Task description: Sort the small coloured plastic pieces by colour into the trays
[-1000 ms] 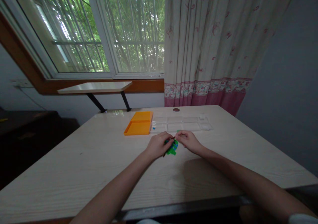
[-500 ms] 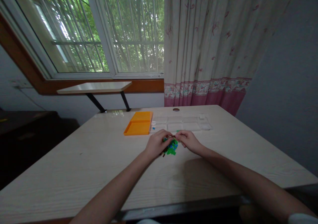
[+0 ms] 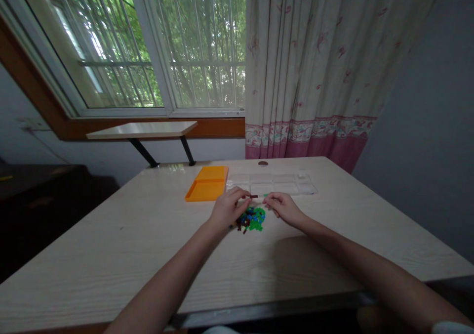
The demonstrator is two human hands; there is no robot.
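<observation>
Between the thumb and fingers of my left hand is a thin dark brown strip, likely a small building piece, which points right. My right hand is just to the right of the strip's free end, apart from it. Its thumb and fingertips are pressed together; whatever they hold is too small to make out. Below and between the hands lies a pile of small green, blue and brown pieces, its left side partly covered by my left hand. A green bit shows by my right fingertips.
An open orange case lies behind my left hand. Beside it, a clear compartment tray stretches to the right. A brown oval inset is at the table's far edge, and a raised shelf stands at the far left.
My left hand has moved a little left and away from me with the brown strip, whose end has come apart from my right fingers. More of the pile shows.
</observation>
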